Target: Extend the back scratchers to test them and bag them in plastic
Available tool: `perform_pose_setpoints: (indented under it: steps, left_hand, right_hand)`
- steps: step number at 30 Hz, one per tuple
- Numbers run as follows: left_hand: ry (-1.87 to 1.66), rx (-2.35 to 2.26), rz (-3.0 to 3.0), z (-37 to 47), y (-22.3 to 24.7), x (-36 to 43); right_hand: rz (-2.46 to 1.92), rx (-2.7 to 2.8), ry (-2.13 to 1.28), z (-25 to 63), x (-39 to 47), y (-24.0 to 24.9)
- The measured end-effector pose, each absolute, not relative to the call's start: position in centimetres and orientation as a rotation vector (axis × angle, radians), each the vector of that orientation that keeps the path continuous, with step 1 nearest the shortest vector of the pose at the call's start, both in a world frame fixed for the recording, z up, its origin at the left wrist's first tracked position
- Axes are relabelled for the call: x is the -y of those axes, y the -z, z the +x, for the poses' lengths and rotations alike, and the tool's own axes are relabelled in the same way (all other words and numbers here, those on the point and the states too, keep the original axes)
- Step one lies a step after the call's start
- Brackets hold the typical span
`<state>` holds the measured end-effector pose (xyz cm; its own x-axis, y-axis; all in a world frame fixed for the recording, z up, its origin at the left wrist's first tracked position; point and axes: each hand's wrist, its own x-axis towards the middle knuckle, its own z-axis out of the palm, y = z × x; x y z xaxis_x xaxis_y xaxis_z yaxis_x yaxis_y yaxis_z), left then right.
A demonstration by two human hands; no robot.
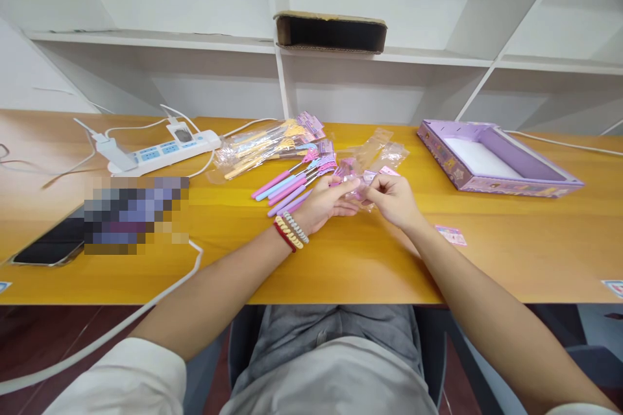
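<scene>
Near the middle of the table, my left hand (327, 203) is closed on a small clear plastic packet (359, 189) with something pink in it. My right hand (390, 200) pinches the packet's right side. Just left of my hands lie several pink, blue and purple handled sticks (282, 189) with card tags at their upper ends. Behind them are yellow-handled sticks (257, 154) in clear wrapping. Clear plastic bags (382, 148) lie beyond my fingers.
A purple open box (467, 172) sits at the right, with a small pink card (451, 235) nearer me. At the left are a white power strip (168, 152) with cables and a phone (51, 240). A cardboard box (332, 34) rests on the shelf (195, 44).
</scene>
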<state>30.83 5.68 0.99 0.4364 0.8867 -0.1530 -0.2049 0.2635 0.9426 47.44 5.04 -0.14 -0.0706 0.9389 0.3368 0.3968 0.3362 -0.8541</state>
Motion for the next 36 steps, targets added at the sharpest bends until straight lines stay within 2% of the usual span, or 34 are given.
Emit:
perform_pose_setpoints:
  steps: [7,13,18,32,36]
  left_hand:
    - [-0.841,-0.814,1.087,30.3,-0.4,-6.2]
    - [-0.784,-0.856,1.097,30.3,-0.3,-6.2]
    - [-0.887,-0.987,1.109,30.6,-0.4,-6.0]
    - [-0.991,-0.908,1.167,30.3,-0.7,-6.1]
    - [-1.009,-0.927,1.281,30.2,-0.4,-6.1]
  right_hand:
    - [-1.140,1.675,-0.975,47.1,-4.9,0.2]
    - [-1.254,1.590,-1.121,47.5,-5.1,-0.2]
    - [-1.168,1.545,-1.260,47.6,-5.0,-0.4]
    - [-1.127,1.610,-0.999,47.8,-5.0,-0.7]
    - [-1.163,1.583,-1.038,47.6,-4.8,-1.2]
